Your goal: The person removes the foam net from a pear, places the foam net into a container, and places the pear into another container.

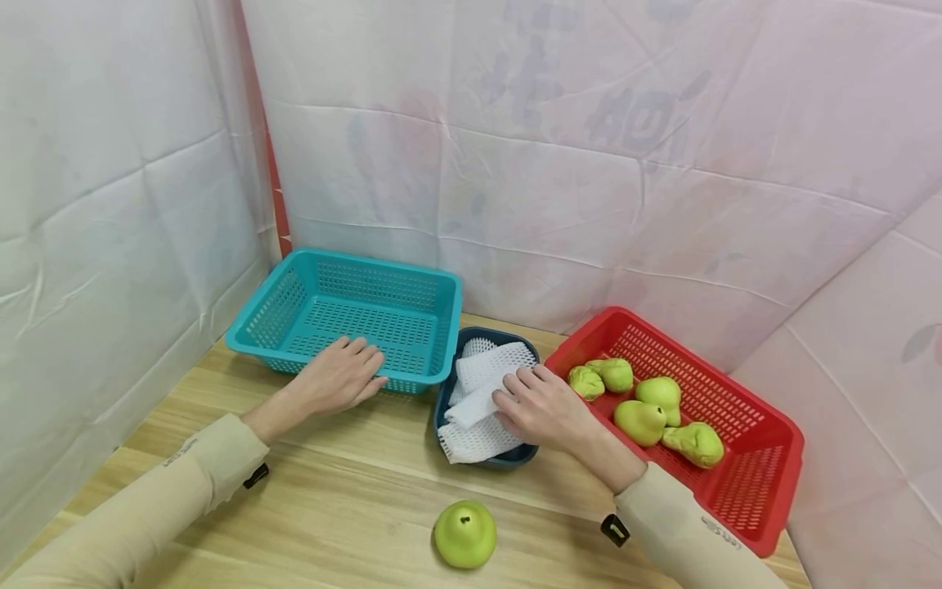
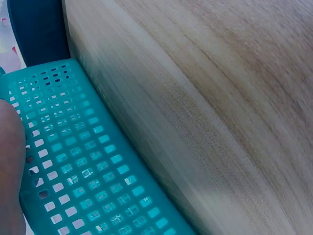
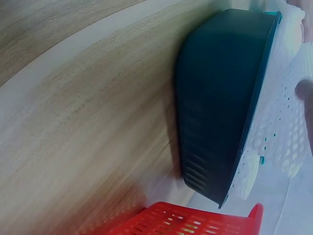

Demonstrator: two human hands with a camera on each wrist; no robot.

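My left hand is over the front rim of the teal basket, its fingers loose and holding nothing. In the left wrist view, part of that hand shows beside the basket's perforated wall. My right hand pinches a white foam net sleeve above the dark blue basket. More white net sleeves lie in that basket. The right wrist view shows the dark basket's side and white netting by the thumb. A green pear stands on the table in front.
At the right, a red basket holds several green pears, some apparently wrapped. The wooden table runs up to white cloth hangings behind and at both sides.
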